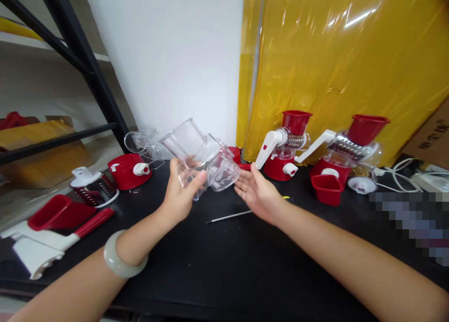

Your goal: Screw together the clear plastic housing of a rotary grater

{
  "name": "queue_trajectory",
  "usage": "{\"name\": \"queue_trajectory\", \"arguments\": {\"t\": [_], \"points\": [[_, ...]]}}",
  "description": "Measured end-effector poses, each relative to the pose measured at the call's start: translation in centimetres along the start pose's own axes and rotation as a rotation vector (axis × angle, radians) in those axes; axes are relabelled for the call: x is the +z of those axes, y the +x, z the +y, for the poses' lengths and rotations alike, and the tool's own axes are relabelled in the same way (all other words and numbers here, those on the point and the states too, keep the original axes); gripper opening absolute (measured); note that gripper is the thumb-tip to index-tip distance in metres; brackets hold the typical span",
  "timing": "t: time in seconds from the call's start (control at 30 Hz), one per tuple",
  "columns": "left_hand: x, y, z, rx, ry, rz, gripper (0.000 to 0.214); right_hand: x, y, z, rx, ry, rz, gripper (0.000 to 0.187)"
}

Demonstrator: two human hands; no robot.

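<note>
My left hand [182,191] is closed round a clear plastic grater housing [201,156] and holds it tilted above the black table [224,261]. My left wrist carries a pale bangle [121,259]. Just to the right, my right hand [257,191] is open, palm up, fingers spread, its fingertips close to the housing's round end but holding nothing. A thin screwdriver [231,215] lies on the table under my right hand.
Two assembled red rotary graters [286,146] [345,158] stand at the back right before yellow plastic sheeting [343,55]. Loose parts lie left: a red base [128,171], a drum blade [94,187], a red pusher [58,213], another clear housing [143,142]. White cables [403,174] lie far right.
</note>
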State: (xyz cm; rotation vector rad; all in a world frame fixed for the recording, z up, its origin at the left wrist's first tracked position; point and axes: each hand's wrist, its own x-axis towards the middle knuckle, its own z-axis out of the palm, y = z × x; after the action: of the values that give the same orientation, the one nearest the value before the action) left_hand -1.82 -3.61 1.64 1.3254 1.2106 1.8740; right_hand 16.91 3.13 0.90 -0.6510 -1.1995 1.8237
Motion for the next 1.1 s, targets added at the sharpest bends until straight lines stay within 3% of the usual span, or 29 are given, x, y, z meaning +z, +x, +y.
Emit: {"name": "queue_trajectory", "arguments": {"t": [0.03,0.13,0.23,0.33,0.47,0.6,0.7,0.87,1.1], "points": [[-0.2,0.4,0.1,-0.052,-0.031,0.015,0.056,-0.6,0.2,-0.9,-0.054,-0.163,0.004,0.041],[-0.8,1.3,0.6,-0.229,-0.127,0.000,0.051,-3.3,0.1,-4.1,-0.107,-0.374,-0.022,0.023],[-1.1,1.9,1.3,-0.389,-0.266,0.003,0.041,-6.6,-1.4,-5.8,-0.225,-1.158,-0.225,0.023],[-1.2,2.2,1.9,-0.533,-0.348,0.025,0.035,-9.5,-3.0,-5.1,-0.225,-1.532,-0.287,0.028],[-1.4,2.3,2.2,-0.660,-0.423,0.022,0.035,-11.3,-3.9,-2.9,-0.352,-1.640,-0.289,0.012],[-1.4,2.2,1.9,-0.675,-0.442,0.018,0.036,-12.0,-4.0,-2.1,-0.458,-1.662,-0.250,0.010],[-1.2,2.1,1.4,-0.570,-0.398,0.092,0.034,-13.1,-4.1,-2.7,-0.537,-1.646,-0.161,0.014],[-0.7,1.5,0.3,-0.342,-0.369,0.138,0.041,-14.9,-4.3,-3.7,-0.714,-1.645,0.116,0.030],[0.0,0.5,-0.4,-0.317,-0.397,0.165,0.048,-15.4,-4.2,-3.2,-0.788,-1.723,0.113,0.040]]}}
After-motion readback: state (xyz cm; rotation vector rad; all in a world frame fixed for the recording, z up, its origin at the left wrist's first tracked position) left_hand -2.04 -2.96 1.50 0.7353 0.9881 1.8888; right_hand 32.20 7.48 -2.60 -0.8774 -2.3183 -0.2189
